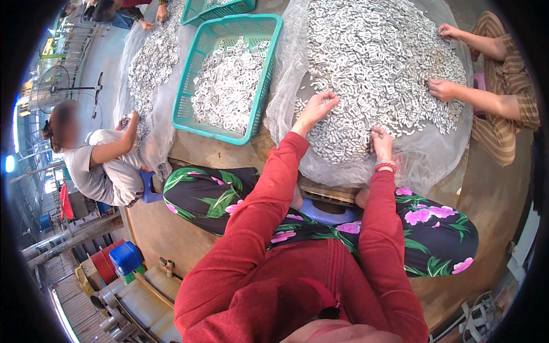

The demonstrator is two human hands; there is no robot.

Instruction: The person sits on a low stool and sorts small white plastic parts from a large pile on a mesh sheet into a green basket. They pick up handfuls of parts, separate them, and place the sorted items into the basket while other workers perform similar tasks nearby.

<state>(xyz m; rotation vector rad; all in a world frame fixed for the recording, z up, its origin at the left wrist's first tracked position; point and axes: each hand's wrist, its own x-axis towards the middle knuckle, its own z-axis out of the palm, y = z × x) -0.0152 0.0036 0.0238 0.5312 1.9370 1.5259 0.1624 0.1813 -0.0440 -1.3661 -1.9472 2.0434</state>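
A wide pile of small silvery metal buckle-shaped pieces (377,51), mixed with little grey stubs, is spread before me on a translucent net sheet (423,163). My left hand (316,110) hovers over the near left edge of the pile, its fingertips closed together; whatever they pinch is too small to name. Low over the near edge, to the right, my right hand (381,143) has its fingers curled inward among the pieces, and their grip is hidden. Left of the pile, a green plastic basket (186,100) holds many loose buckle-shaped pieces.
Across the pile at right, another person's two hands (443,90) touch the pieces. On the left, a seated person (106,160) works at a second pile (154,63), with more hands at its far end. A second green basket (194,14) stands behind. A fan (51,88) is at far left.
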